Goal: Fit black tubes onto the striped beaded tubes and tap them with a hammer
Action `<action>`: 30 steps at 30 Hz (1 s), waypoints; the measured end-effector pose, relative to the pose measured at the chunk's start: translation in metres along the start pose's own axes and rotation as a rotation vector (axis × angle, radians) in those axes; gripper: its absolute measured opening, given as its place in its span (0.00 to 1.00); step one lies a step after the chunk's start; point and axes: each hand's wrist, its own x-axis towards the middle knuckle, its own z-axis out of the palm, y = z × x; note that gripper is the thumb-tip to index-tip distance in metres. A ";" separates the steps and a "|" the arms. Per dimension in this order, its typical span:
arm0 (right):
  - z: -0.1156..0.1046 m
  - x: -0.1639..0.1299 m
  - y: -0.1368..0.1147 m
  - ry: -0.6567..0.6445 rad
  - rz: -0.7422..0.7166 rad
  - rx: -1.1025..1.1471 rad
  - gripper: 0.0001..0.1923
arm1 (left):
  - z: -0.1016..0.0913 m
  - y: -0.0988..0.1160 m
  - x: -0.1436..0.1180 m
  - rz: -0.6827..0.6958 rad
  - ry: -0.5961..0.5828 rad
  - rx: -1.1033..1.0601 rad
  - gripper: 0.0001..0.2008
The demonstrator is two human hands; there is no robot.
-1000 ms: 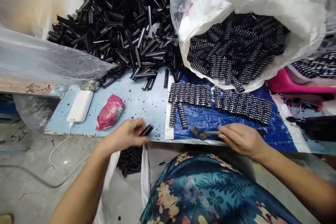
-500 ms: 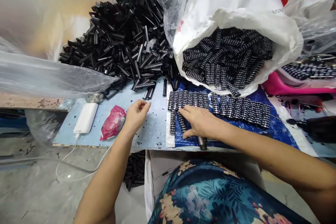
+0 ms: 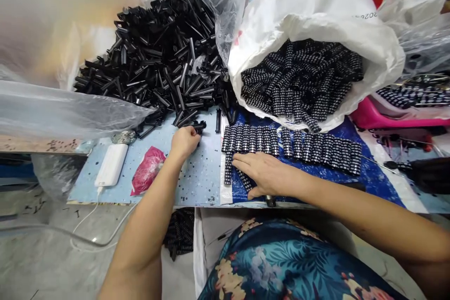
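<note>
My left hand is closed in a pinch at the front of a heap of black plastic tubes. Its fingertips are on one short black tube at the heap's edge. Over the blue sheet, my right hand has its fingers and thumb at the two ends of a black cylinder with white characters, partly hidden beneath the palm. A matching cylinder lies just left of it. Behind my fingers stands a side-by-side row of such cylinders.
A white sack lies open at the back, full of printed cylinders. On the left are a white power bank with a cable and a pink packet. A dark rod end pokes out at the table edge. Right stands a pink tray.
My left hand has moved forward to the tubes at the heap's edge and pinches one. My right hand has drawn slightly toward me and left with the printed cylinder.
</note>
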 end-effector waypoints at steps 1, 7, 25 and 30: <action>0.002 0.000 0.001 0.003 0.002 0.030 0.52 | -0.003 -0.004 -0.007 -0.004 0.008 -0.036 0.04; 0.008 -0.001 0.001 0.017 0.038 0.158 0.52 | -0.004 -0.008 -0.050 -0.323 0.057 -0.969 0.15; 0.012 -0.032 -0.040 0.728 -0.119 0.186 0.48 | 0.043 0.093 -0.180 -0.231 -0.299 -1.664 0.22; 0.015 -0.042 -0.038 0.691 -0.138 0.176 0.49 | 0.027 0.089 -0.182 -0.287 -0.442 -1.594 0.25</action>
